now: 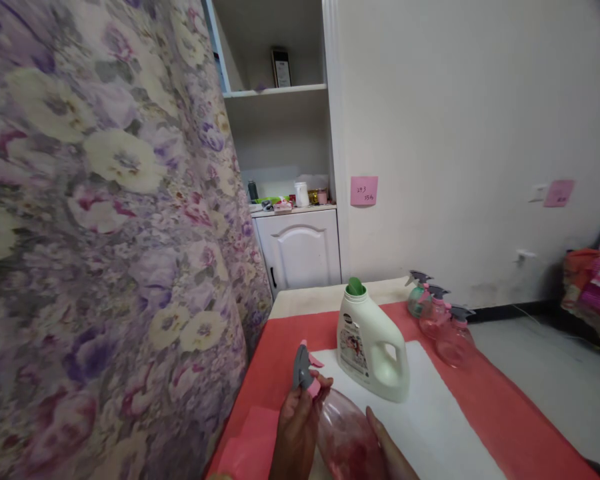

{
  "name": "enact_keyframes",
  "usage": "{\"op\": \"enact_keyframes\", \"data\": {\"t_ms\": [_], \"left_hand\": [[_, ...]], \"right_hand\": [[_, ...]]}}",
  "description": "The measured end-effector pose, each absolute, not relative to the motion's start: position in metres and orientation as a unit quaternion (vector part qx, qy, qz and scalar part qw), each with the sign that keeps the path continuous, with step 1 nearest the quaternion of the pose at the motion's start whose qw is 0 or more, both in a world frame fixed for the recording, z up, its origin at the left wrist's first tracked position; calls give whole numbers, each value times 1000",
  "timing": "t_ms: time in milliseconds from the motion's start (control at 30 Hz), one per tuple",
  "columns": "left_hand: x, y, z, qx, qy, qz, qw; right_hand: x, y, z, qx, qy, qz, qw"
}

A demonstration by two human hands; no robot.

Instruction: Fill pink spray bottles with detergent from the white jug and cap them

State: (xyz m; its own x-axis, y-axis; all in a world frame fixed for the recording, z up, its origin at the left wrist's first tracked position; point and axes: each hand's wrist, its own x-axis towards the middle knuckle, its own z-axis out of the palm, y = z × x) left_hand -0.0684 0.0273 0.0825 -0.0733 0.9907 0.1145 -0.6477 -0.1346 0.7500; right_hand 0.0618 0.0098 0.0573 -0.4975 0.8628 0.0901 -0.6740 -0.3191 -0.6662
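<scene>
A clear pink spray bottle (347,437) with a grey and pink trigger head lies tilted at the bottom of the head view. My left hand (295,433) is wrapped round its neck just below the trigger head. Against the bottle's body rests my right hand (390,450), fingers laid along its right side. Just beyond the bottle stands a white detergent jug (373,347) with a green cap, on a white mat (440,420).
Three more spray bottles (437,310) stand at the far right of the red-covered table (505,427). A flowered curtain (105,233) hangs close on the left. Behind are a white cabinet (300,247) with small items on top, shelves, and a wall with pink notes.
</scene>
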Motion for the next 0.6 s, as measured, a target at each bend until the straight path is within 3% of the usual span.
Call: {"op": "enact_keyframes", "data": {"t_ms": [600], "left_hand": [[-69, 28, 85, 306, 253, 671, 626]], "right_hand": [[56, 13, 32, -151, -309, 802, 488]]}}
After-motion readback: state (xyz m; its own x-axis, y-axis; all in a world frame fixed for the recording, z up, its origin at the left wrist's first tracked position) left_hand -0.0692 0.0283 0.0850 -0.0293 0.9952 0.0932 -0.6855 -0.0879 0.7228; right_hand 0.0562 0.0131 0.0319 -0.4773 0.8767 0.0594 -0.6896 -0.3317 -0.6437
